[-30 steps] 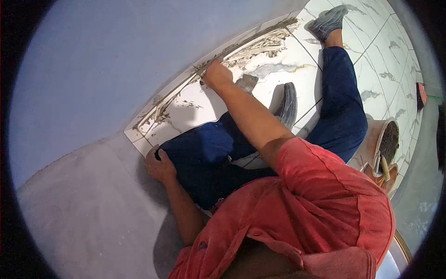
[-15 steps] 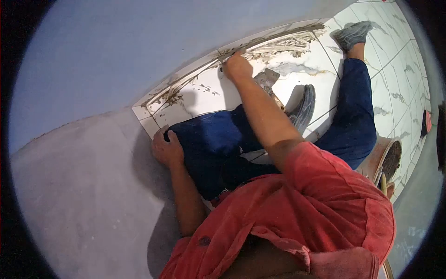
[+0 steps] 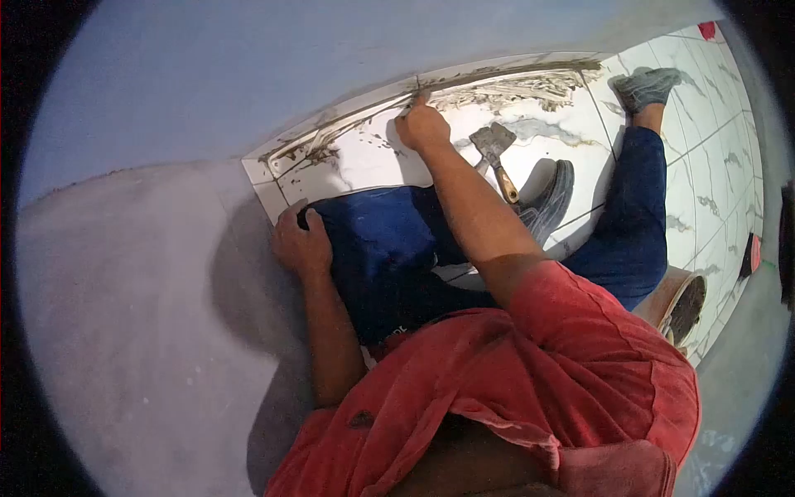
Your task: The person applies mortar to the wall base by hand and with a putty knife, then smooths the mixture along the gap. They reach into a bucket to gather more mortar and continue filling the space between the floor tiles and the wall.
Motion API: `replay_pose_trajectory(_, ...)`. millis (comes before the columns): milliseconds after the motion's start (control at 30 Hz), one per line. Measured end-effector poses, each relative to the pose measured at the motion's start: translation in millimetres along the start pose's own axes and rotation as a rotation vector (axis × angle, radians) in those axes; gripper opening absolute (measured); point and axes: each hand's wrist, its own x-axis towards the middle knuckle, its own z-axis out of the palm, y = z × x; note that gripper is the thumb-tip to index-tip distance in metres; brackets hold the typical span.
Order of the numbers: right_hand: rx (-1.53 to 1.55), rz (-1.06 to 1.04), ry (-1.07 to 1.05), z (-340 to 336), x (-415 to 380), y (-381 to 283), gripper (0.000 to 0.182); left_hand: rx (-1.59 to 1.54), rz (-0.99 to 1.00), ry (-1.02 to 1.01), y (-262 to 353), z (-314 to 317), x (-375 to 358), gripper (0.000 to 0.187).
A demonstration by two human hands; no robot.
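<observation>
My right hand (image 3: 424, 128) reaches to the seam where the floor meets the low wall tiles. Its index finger is stretched out and touches the dark, wet-looking grout line (image 3: 464, 81); its other fingers are curled, and nothing shows in them. Brown grout smears (image 3: 530, 89) streak the white tile beside the seam. My left hand (image 3: 302, 240) rests on my bent knee, thumb apart from the fingers, holding nothing. A putty knife (image 3: 493, 145) with a stained blade and a wooden handle lies on the floor tile to the right of my right forearm.
A bucket (image 3: 686, 306) with dark contents lies beyond my right leg. The painted wall (image 3: 248, 74) rises behind the skirting tiles. My shoe (image 3: 551, 199) is near the putty knife's handle. A red item (image 3: 706, 31) sits at the far upper right.
My view has shifted slightly, and the putty knife now shows fully past my forearm. My right index fingertip has slid a little left along the seam. My left hand stays on the knee.
</observation>
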Motion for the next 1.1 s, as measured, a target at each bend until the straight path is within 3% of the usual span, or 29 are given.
replay_pose_trajectory(167,-0.178,-0.184,-0.099,17.3,-14.2,-16.4,0.077,-0.059,-0.004,0.0,-6.7,1.1,0.4,0.027)
replay_pose_trajectory(267,-0.051,0.09,-0.065,-9.2,-16.5,-3.3,0.071,-0.015,-0.05,0.022,-9.2,3.1,-6.5,0.029)
replay_pose_trajectory(367,-0.187,-0.058,-0.1,3.7,-17.0,-5.8,0.072,-0.014,-0.067,0.027,-6.9,5.4,-3.3,0.031)
replay_pose_trajectory(400,-0.255,-0.082,-0.202,0.0,-21.9,-15.4,0.072,-0.055,-0.06,0.009,-6.0,1.9,-3.0,0.032)
replay_pose_trajectory(567,-0.241,0.036,-0.015,-10.9,-14.5,-2.0,0.062,-0.025,-0.032,0.011,-10.2,2.7,-2.5,0.032)
replay_pose_trajectory(633,-0.345,-0.158,-0.073,4.6,-20.1,-3.4,0.059,0.052,-0.035,0.045,0.1,-1.6,-2.4,0.031)
replay_pose_trajectory(767,-0.251,-0.018,0.009,-6.5,-6.1,2.7,0.065,-0.048,-0.031,0.018,-5.7,0.6,1.3,0.03)
replay_pose_trajectory(833,-0.396,-0.183,-0.035,6.3,-14.5,-2.1,0.067,-0.019,-0.002,0.023,-7.6,1.1,0.8,0.029)
replay_pose_trajectory(933,-0.32,-0.068,-0.026,0.0,-8.4,5.3,0.069,-0.047,-0.003,0.044,-7.1,1.9,0.3,0.028)
replay_pose_trajectory(1100,-0.45,-0.282,-0.13,15.4,-23.7,-20.7,0.067,-0.015,-0.054,0.011,-2.3,-0.6,0.5,0.026)
